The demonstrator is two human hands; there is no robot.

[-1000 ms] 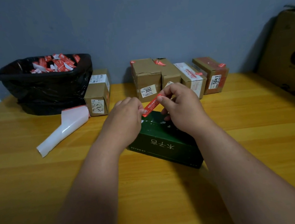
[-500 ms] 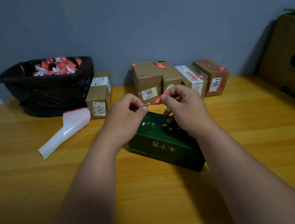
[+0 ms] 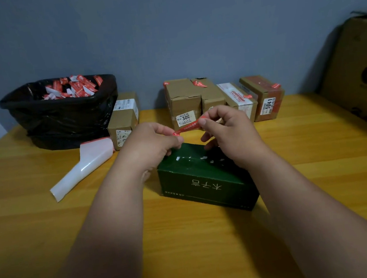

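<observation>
A dark green box (image 3: 205,182) with pale characters on its side lies on the wooden table (image 3: 50,222), with white paper scraps stuck on its top. Just above its far edge, a red sticker strip (image 3: 188,128) is stretched between my two hands. My left hand (image 3: 153,144) pinches the strip's lower left end. My right hand (image 3: 229,131) pinches the upper right end between thumb and forefinger, its other fingers curled down toward the box top.
A bin lined with a black bag (image 3: 60,114) holds several red and white strips at the back left. A white backing sheet (image 3: 83,168) lies curled beside it. Several brown parcels (image 3: 185,102) line the wall, and a large carton (image 3: 358,73) stands at the right.
The red strip has lifted a little higher off the green box and is now pulled between both hands. The hands have drawn slightly apart.
</observation>
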